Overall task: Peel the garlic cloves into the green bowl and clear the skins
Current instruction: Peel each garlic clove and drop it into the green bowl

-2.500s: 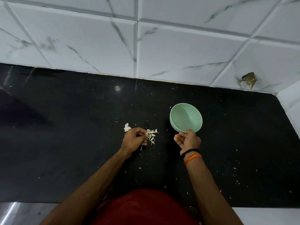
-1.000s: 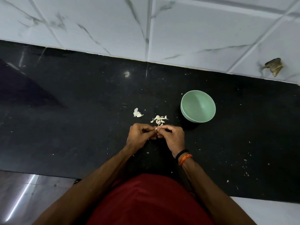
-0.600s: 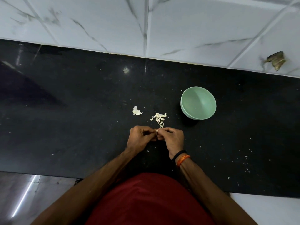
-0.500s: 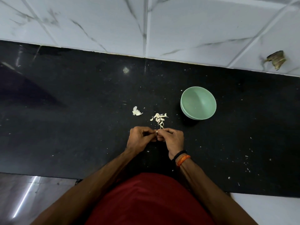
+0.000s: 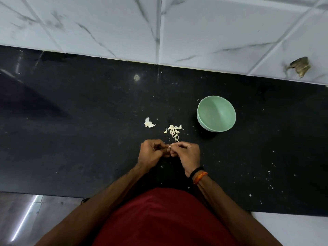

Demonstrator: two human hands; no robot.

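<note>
My left hand and my right hand meet over the black counter and pinch one small white garlic clove between their fingertips. Just beyond the hands lies a small heap of garlic cloves. A separate white scrap of garlic skin lies to the left of the heap. The green bowl stands upright to the right of the heap, and I see nothing inside it.
The black counter carries scattered white skin flecks, mostly at the right. White marble wall tiles rise behind it, with a brown chipped spot at the far right. The counter's near edge runs just before my red shirt.
2.5 s ago my left hand was at the garlic heap and my right hand by the bowl. Both hands have since come together on one clove; they have barely moved over the last second.
</note>
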